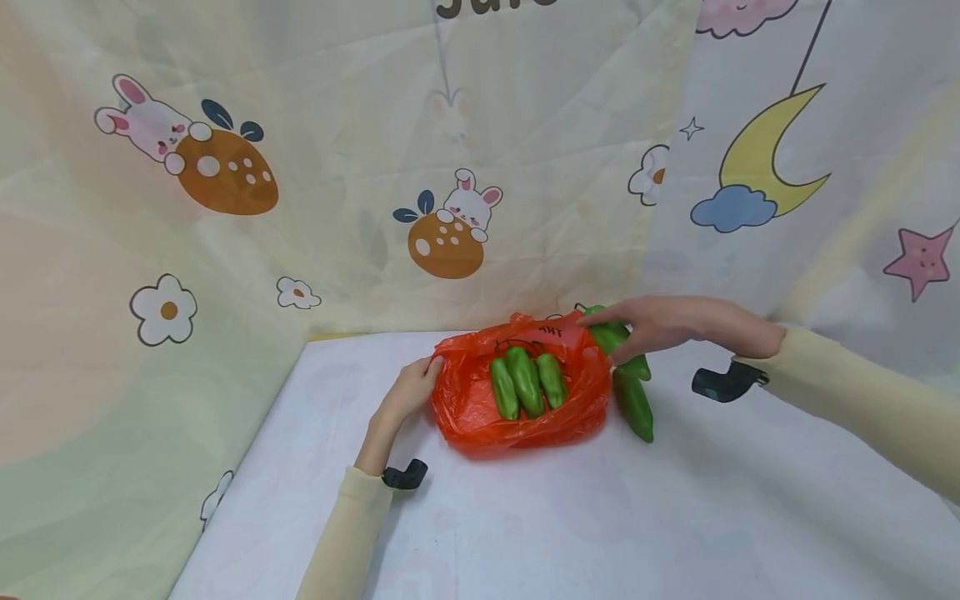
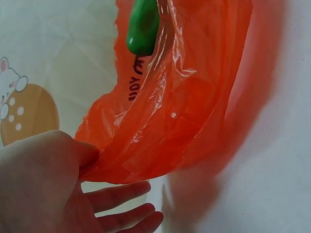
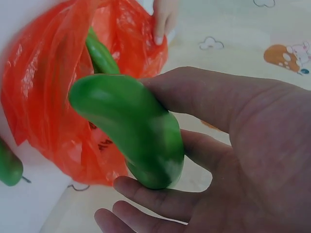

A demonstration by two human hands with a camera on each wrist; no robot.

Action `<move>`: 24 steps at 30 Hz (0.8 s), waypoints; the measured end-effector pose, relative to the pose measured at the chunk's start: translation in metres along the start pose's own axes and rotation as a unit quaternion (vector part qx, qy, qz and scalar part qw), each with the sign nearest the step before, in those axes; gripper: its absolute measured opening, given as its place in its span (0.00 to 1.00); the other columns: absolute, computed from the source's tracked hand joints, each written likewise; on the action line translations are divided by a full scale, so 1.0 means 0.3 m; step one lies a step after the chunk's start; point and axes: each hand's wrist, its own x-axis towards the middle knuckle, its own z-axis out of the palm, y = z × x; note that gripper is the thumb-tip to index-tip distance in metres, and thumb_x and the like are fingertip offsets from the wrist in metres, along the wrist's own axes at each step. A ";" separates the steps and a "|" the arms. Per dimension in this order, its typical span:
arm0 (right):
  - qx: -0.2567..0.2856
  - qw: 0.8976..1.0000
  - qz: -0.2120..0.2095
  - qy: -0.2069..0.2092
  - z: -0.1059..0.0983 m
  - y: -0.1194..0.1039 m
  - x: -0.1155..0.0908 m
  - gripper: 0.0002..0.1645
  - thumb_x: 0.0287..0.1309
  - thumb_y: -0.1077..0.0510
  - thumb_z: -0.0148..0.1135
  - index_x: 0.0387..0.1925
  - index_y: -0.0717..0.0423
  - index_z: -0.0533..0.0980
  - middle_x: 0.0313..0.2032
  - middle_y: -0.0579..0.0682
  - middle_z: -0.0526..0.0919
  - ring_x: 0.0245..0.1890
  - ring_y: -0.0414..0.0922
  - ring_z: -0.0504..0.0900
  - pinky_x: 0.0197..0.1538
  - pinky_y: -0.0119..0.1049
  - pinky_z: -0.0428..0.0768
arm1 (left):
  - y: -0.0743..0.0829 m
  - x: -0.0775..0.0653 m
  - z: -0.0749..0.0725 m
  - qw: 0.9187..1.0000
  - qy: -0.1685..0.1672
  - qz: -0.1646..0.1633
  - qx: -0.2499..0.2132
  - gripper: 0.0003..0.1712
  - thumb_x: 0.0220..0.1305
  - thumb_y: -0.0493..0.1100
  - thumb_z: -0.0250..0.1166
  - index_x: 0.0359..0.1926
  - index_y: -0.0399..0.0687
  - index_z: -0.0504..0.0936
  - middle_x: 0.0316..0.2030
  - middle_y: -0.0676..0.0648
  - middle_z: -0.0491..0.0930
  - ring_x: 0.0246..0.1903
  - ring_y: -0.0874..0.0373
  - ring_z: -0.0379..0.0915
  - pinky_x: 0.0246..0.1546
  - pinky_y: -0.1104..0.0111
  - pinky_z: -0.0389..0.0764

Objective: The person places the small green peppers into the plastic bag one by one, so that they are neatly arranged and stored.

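A red plastic bag point(image 1: 517, 435) lies on the table with its mouth open toward me, and several green peppers point(image 1: 524, 383) rest inside. My left hand point(image 1: 411, 387) pinches the bag's left rim between thumb and fingers; in the left wrist view the other fingers point(image 2: 124, 196) spread below the plastic. At the bag's right rim, my right hand point(image 1: 667, 321) grips a green pepper point(image 3: 131, 128) between thumb and fingers. Another green pepper point(image 1: 634, 406) lies on the table just right of the bag.
The white tabletop point(image 1: 525, 533) reaches back to a cloth backdrop point(image 1: 337, 208) printed with rabbits, flowers and a moon, close behind the bag. Each wrist carries a small black camera, such as the one beside the right sleeve point(image 1: 840, 383).
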 end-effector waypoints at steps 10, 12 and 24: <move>-0.016 1.000 0.001 -0.027 0.043 -0.059 0.047 0.42 0.59 0.50 0.68 0.74 0.43 0.64 0.69 0.60 0.68 0.64 0.59 0.68 0.58 0.58 0.78 | -0.008 -0.006 -0.005 1.000 -0.002 0.012 0.000 0.27 0.79 0.58 0.46 0.63 0.47 0.77 0.39 0.47 0.82 0.37 0.54 0.75 0.46 0.63 0.83; -0.020 0.999 -0.002 -0.028 0.049 -0.067 0.058 0.42 0.59 0.50 0.68 0.74 0.42 0.65 0.69 0.60 0.68 0.64 0.59 0.68 0.59 0.58 0.77 | -0.009 -0.005 -0.004 1.000 -0.001 0.012 -0.001 0.27 0.78 0.58 0.46 0.63 0.47 0.77 0.39 0.47 0.82 0.38 0.54 0.75 0.46 0.63 0.83; -0.007 0.998 -0.027 -0.063 0.101 -0.084 0.134 0.41 0.60 0.53 0.65 0.74 0.44 0.64 0.70 0.57 0.65 0.62 0.53 0.67 0.57 0.46 0.76 | -0.010 -0.003 0.000 1.000 -0.003 0.010 -0.002 0.28 0.79 0.59 0.46 0.65 0.47 0.76 0.41 0.48 0.83 0.39 0.54 0.76 0.49 0.62 0.84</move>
